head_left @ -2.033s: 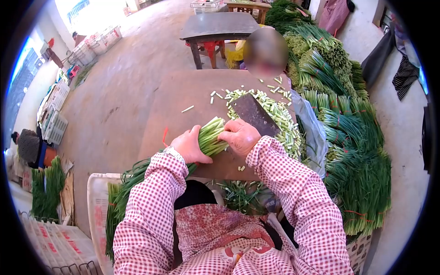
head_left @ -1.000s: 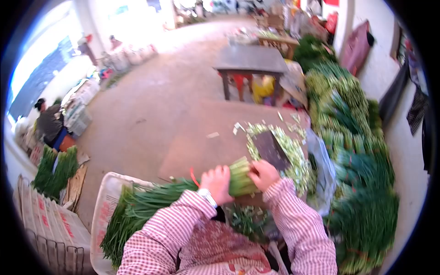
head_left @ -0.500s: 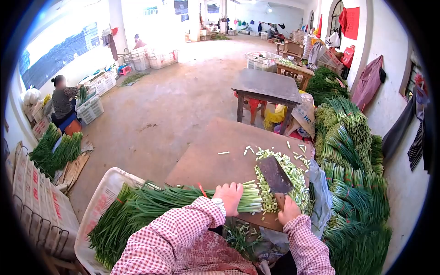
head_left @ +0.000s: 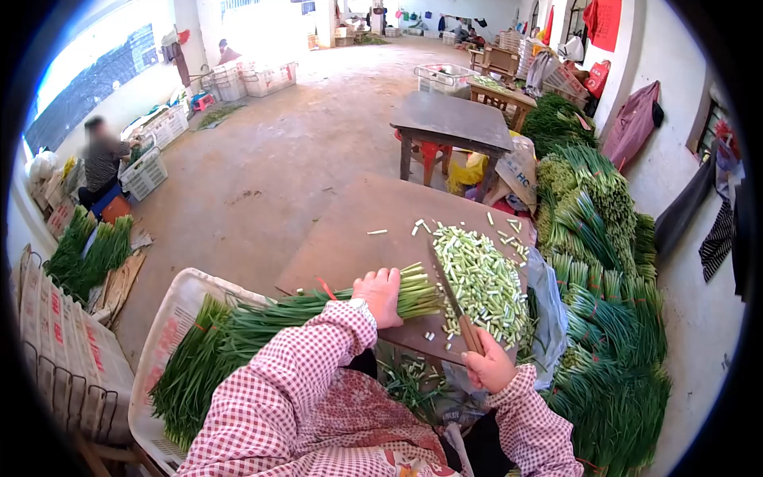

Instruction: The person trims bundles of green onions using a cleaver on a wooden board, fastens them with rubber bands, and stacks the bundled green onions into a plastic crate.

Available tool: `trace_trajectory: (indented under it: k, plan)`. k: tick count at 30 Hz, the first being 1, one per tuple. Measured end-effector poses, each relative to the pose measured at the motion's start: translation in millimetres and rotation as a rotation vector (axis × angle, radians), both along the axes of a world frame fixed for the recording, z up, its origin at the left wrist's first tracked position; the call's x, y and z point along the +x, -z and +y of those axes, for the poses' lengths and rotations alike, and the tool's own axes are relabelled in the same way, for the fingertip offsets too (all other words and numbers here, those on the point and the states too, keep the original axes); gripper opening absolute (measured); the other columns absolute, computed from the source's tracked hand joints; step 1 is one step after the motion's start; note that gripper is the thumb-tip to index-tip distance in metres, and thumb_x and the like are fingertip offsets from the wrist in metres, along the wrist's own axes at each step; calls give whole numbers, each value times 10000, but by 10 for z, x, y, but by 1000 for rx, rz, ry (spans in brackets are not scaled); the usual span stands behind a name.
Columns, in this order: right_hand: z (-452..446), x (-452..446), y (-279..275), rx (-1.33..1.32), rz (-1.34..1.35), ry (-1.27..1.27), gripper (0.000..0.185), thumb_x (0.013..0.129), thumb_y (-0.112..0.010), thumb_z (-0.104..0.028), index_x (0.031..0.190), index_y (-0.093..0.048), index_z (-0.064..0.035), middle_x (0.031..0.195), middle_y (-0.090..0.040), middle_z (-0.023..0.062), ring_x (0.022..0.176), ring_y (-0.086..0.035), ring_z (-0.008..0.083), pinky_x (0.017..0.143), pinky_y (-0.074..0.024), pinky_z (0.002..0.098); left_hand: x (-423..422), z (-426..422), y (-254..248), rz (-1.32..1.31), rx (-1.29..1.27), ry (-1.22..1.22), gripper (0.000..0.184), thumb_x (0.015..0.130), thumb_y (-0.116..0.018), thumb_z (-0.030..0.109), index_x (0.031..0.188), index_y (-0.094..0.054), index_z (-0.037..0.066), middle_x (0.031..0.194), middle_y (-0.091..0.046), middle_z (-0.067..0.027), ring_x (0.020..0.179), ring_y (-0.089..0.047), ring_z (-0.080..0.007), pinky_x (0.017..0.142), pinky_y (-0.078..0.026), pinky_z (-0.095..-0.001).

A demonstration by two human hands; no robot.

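My left hand [head_left: 381, 296] presses down on a bunch of garlic chives [head_left: 278, 316], near its pale cut ends, on the brown tabletop [head_left: 342, 226]. A red band circles the bunch just left of that hand. My right hand [head_left: 488, 364] is wrapped around the wooden handle of a cleaver [head_left: 447, 282]. The blade stands nearly edge-on to me, between the stalk ends and a heap of short chopped chive pieces [head_left: 485, 274]. Whether the edge touches the tabletop is hard to make out.
At my left a white plastic crate [head_left: 187, 280] holds more chives. Banded bunches [head_left: 612, 334] are piled along the right wall. A clear plastic bag [head_left: 548, 306] hangs at the table's right edge. A dark table [head_left: 453, 119] stands ahead. A person [head_left: 105, 163] sits at far left.
The cleaver has turned from blade-flat over the heap to nearly edge-on beside the stalk ends. The chopped pieces sit farther right of the stalks. The whole view has shifted slightly.
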State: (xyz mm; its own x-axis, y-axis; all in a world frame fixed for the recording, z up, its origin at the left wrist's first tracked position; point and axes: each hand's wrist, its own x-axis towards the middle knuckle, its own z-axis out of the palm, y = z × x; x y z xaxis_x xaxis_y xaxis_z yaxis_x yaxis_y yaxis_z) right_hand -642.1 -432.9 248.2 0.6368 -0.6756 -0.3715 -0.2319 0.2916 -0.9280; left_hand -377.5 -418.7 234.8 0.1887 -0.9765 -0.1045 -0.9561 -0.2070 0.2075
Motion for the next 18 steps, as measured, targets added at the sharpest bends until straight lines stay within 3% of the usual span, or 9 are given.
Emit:
trace_trajectory:
  k: [1,4,7,8,10,12,15,18]
  plan:
    - [1,-81,5,-82,-31,9,638,844,-567,-81,1406,-265,-54,720,-491,17,462,-433,77,394,-363,237,-9,-20,-60,13,5,6,912,541,-847,374,1249,-388,29,1200,-510,-146,1147,-504,-328,925,-437,-476]
    - [11,-333,80,-177,-265,79,678,816,-603,-45,1401,-261,-49,776,-511,30,522,-469,80,443,-395,230,83,-93,-58,76,28,63,1164,451,-870,477,1331,-285,-11,1259,-442,-223,1130,-516,-384,938,-453,-447]
    - [0,-336,181,-170,-245,205,593,857,-599,-60,1366,-297,-21,749,-525,20,538,-488,74,455,-398,222,85,-266,-180,24,195,49,1271,419,-873,533,1358,-238,-43,1274,-412,-266,1122,-520,-412,930,-471,-432]
    - [-49,-350,264,-269,-89,227,508,875,-614,-87,1313,-368,-13,695,-526,-10,498,-470,56,428,-379,212,33,-277,-251,30,288,51,1252,428,-872,528,1354,-250,-41,1272,-422,-258,1132,-517,-402,942,-462,-435]
    - [-65,-296,289,-215,-98,296,482,876,-624,-97,1291,-394,-14,679,-525,-23,475,-455,50,413,-367,211,-72,-284,-225,28,395,63,1233,437,-871,523,1350,-262,-39,1269,-432,-251,1141,-515,-393,953,-453,-439]
    - [-54,-263,419,-185,-151,418,422,890,-622,-107,1257,-433,-21,669,-531,-31,438,-433,46,378,-342,210,-210,-167,-30,-212,159,105,1143,464,-863,497,1319,-316,-30,1253,-459,-223,1141,-518,-368,957,-438,-448]
    - [-128,-248,551,-241,-312,500,337,900,-613,-105,1201,-479,-36,679,-537,-26,453,-442,39,392,-360,195,-277,-56,60,-157,65,95,1082,479,-852,474,1298,-347,-22,1239,-479,-197,1131,-521,-356,949,-429,-452]
    - [-274,-235,527,-139,-165,503,313,896,-608,-90,1187,-506,-38,688,-539,-27,467,-450,35,408,-380,190,-256,-95,80,-124,87,99,1002,496,-838,440,1257,-383,-26,1150,-542,-189,1058,-562,-349,895,-465,-429]
